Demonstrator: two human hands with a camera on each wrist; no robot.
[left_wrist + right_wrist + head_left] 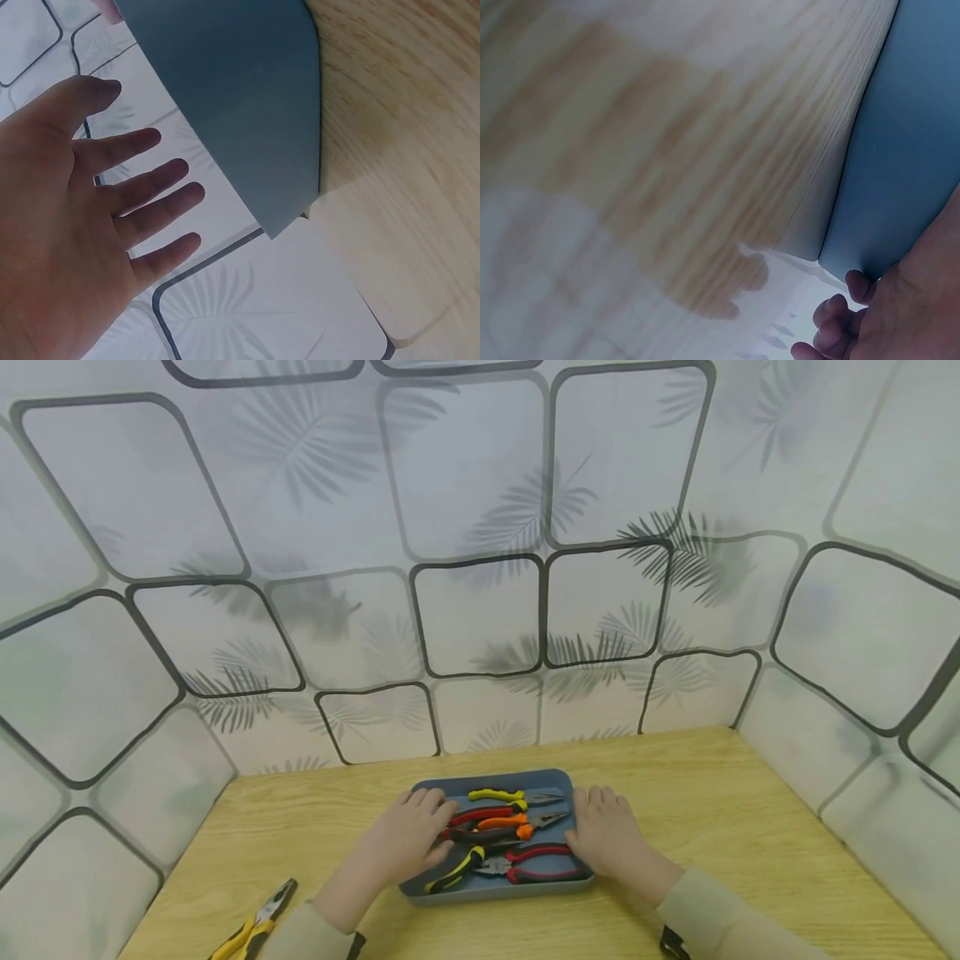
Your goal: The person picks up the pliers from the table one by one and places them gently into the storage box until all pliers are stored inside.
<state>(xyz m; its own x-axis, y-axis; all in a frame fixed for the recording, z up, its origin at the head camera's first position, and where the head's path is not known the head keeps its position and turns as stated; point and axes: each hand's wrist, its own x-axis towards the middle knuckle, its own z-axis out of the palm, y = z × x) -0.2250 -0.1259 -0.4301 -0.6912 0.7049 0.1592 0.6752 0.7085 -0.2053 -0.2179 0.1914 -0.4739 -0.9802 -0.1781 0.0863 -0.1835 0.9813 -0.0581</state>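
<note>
A blue-grey tray [491, 897] holds several pliers. At its back lie yellow-handled pliers [497, 794]; orange-handled pliers [501, 822] are in the middle, partly under a dark handle. Red-and-black pliers [546, 870] fill the front right, beside a yellow-and-black handle [457, 870]. My left hand [412, 835] hovers over the tray's left edge, covering some handle ends. Its fingers are spread and hold nothing in the left wrist view, apart from the tray wall [225, 97]. Against the right wall [892, 135] rests my right hand [606, 831], fingers loosely bent.
Yellow-handled pliers [262, 927] lie on the wood-grain table [697, 810], left of my left forearm. A patterned white curtain or wall covering [480, 618] stands behind the table and along both sides.
</note>
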